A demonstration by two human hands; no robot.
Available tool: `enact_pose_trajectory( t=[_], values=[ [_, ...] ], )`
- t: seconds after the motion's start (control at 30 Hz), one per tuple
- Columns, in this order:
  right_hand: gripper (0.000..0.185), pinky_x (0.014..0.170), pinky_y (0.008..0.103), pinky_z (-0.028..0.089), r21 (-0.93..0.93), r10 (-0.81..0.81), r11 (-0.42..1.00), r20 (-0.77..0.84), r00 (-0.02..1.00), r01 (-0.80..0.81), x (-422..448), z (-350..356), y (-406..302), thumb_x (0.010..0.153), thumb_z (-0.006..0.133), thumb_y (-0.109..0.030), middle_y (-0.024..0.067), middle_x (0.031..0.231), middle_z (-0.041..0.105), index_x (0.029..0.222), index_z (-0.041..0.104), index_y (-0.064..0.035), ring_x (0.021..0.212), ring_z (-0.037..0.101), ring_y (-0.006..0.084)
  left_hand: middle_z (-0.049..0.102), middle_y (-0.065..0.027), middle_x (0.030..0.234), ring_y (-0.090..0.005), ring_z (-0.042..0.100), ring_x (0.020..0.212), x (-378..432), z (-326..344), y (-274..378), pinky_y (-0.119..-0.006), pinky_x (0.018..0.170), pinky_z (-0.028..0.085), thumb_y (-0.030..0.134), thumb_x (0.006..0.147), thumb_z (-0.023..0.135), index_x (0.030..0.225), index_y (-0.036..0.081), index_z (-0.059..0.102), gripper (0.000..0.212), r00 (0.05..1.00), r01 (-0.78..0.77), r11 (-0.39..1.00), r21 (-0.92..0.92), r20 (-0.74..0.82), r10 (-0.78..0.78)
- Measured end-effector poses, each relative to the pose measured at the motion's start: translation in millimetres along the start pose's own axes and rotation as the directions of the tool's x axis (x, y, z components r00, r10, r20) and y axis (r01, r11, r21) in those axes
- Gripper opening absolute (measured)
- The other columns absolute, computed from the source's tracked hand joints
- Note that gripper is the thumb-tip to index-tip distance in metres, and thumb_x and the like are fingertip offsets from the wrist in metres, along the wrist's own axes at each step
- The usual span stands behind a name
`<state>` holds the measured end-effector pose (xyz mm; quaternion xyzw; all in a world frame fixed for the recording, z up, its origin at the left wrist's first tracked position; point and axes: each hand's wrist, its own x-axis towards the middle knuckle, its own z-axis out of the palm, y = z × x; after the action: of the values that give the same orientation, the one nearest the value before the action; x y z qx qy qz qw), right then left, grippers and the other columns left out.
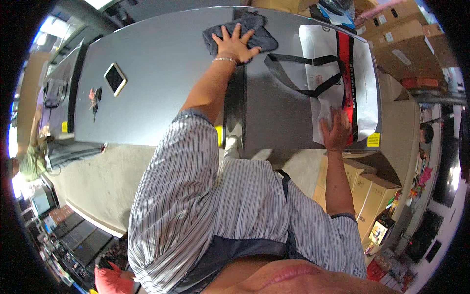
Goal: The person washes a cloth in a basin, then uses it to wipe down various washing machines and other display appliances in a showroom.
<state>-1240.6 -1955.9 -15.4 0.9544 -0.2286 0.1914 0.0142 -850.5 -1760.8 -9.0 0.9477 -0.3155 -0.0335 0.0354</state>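
Note:
My left hand is spread flat on a dark grey cloth near the far edge of the grey tabletops, above the seam between them. A bracelet circles that wrist. On the right tabletop, my right hand lies with its palm down on the lower part of a white bag. This bag lies flat, with a red and black printed band and black strap handles trailing to the left.
On the left tabletop lie a phone and a bunch of keys. Cardboard boxes stand beyond the right end, with more boxes below. Another person is at the far left, near a second table.

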Motion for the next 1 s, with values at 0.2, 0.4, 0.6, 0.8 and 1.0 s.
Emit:
enact_pose_trajectory(
  t=[0.2, 0.4, 0.6, 0.8, 1.0],
  values=[
    [0.059, 0.104, 0.0596, 0.029, -0.032, 0.023, 0.999, -0.012, 1.0, -0.023, 2.0, 7.1, -0.6, 0.087, 0.059, -0.054, 0.0127, 0.14, 0.048, 0.133, 0.052, -0.0178, 0.129, 0.044, 0.0355, 0.014, -0.0083, 0.161, -0.0501, 0.009, 0.143, -134.4, 1.5, 25.0, -0.074, 0.106, 0.007, 0.073, 0.081, 0.044, 0.148, 0.039, 0.032, 0.075, 0.999, -0.021, 0.999, -0.026, -0.047, 0.02],
    [0.062, 0.11, 0.06, 0.019, 0.037, 0.12, 0.991, 0.144, 0.982, -0.127, 4.8, -2.8, -8.1, 0.086, 0.06, -0.054, 0.0102, 0.148, 0.038, 0.137, 0.048, -0.0213, 0.138, 0.031, 0.0331, 0.025, -0.0088, 0.157, -0.048, 0.018, 0.141, -254.6, 10.8, 38.9, -0.073, 0.105, 0.012, 0.069, 0.082, 0.048, 0.144, 0.037, 0.039, 0.07, 0.984, 0.022, 0.999, -0.037, -0.177, -0.029],
    [0.062, 0.109, 0.0605, 0.02, 0.1, 0.061, 0.993, 0.059, 0.996, -0.067, -0.3, 13.1, 1.7, 0.086, 0.059, -0.055, 0.0129, 0.148, 0.039, 0.136, 0.05, -0.0194, 0.137, 0.031, 0.0337, 0.029, -0.0064, 0.155, -0.0462, 0.023, 0.14, -308.2, 18.3, 25.9, -0.072, 0.104, 0.016, 0.064, 0.087, 0.047, 0.144, 0.035, 0.04, 0.065, 0.963, 0.033, 0.999, 0.013, -0.268, -0.028],
    [0.059, 0.107, 0.0593, 0.024, 0.221, 0.015, 0.975, -0.068, 0.998, 0.0, 3.7, 10.9, 0.1, 0.084, 0.063, -0.05, 0.0148, 0.142, 0.045, 0.132, 0.053, -0.0173, 0.133, 0.036, 0.0357, 0.025, -0.0064, 0.157, -0.0504, 0.02, 0.139, -288.3, 6.3, -16.1, -0.074, 0.102, 0.017, 0.07, 0.085, 0.046, 0.145, 0.036, 0.039, 0.069, 0.973, 0.155, 0.985, 0.071, -0.185, -0.14],
    [0.059, 0.106, 0.0599, 0.027, 0.104, 0.063, 0.992, 0.017, 0.998, -0.064, 1.9, 5.7, -3.5, 0.084, 0.065, -0.049, 0.0122, 0.143, 0.045, 0.133, 0.051, -0.0174, 0.133, 0.037, 0.037, 0.021, -0.0105, 0.158, -0.0517, 0.017, 0.14, -207.2, -7.9, -75.8, -0.076, 0.102, 0.016, 0.074, 0.083, 0.045, 0.147, 0.036, 0.034, 0.076, 0.957, 0.28, 0.957, 0.079, -0.1, -0.272]
  ],
)
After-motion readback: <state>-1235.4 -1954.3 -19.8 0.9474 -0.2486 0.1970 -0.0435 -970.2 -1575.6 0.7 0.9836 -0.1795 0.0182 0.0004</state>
